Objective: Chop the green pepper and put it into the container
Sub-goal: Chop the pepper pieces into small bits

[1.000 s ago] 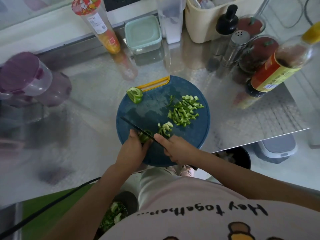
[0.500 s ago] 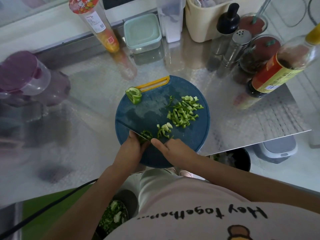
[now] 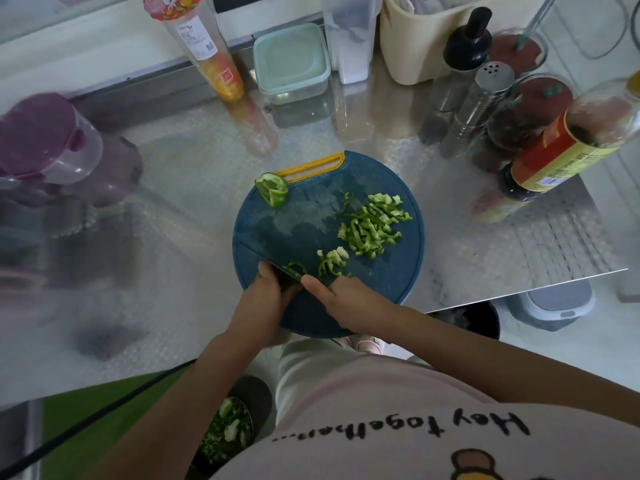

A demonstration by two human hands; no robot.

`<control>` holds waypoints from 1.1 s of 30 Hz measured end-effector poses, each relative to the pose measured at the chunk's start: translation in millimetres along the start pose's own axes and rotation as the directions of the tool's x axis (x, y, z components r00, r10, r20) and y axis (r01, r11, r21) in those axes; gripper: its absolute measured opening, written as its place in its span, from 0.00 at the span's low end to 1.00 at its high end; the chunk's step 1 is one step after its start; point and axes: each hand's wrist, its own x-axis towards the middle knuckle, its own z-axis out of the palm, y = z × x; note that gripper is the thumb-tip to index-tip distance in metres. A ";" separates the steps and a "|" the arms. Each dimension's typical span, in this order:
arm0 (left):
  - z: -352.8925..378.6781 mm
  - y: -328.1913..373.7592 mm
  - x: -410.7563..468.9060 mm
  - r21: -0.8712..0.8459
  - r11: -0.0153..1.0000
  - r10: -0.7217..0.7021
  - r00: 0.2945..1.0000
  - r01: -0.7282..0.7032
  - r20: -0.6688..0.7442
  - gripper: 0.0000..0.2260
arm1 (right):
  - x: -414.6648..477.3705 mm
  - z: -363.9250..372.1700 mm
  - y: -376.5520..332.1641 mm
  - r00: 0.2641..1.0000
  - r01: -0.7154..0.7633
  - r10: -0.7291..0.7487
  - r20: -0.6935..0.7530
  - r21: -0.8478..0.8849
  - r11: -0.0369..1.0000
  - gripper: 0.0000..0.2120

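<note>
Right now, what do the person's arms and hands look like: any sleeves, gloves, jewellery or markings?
Both forearms are bare, with no sleeve showing. The left hand and right hand wear no gloves; no ring, watch or bracelet shows. Nearby clothing is a pale pink T-shirt printed with black lettering and a cartoon figure.

- I'm looking down on a steel counter (image 3: 467, 220) with a dimpled, embossed top that mirrors whatever stands on it.
- Behind it I see a white ledge (image 3: 86, 60) above a grey metal strip.
- Past the counter's near right corner there is pale floor (image 3: 571, 355), with a grey bin (image 3: 550, 303) standing on it.
- At lower left I see a green surface (image 3: 104, 407).
- The light is soft and bright, with glare along the back.
</note>
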 end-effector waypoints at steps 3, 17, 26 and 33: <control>1.3 -1.3 0.9 -0.001 1.000 0.007 1.000 -0.007 -0.008 0.21 | -3.3 -6.1 -7.5 0.999 0.005 -0.001 0.035 -0.124 0.992 0.29; 9.6 -7.6 -2.9 0.052 0.997 0.071 0.988 -0.064 -0.141 0.16 | 11.1 -2.1 -4.3 0.990 -0.066 0.105 -0.089 0.363 0.929 0.30; 7.6 -10.5 5.3 0.247 0.969 0.048 0.990 -0.013 -0.135 0.21 | -6.9 -4.8 8.4 1.000 -0.006 0.010 -0.020 0.221 0.975 0.28; 10.8 -28.4 17.0 0.416 0.906 0.095 0.995 -0.073 -0.033 0.24 | -16.9 0.9 4.6 0.986 0.138 -0.140 -0.090 -0.032 0.990 0.30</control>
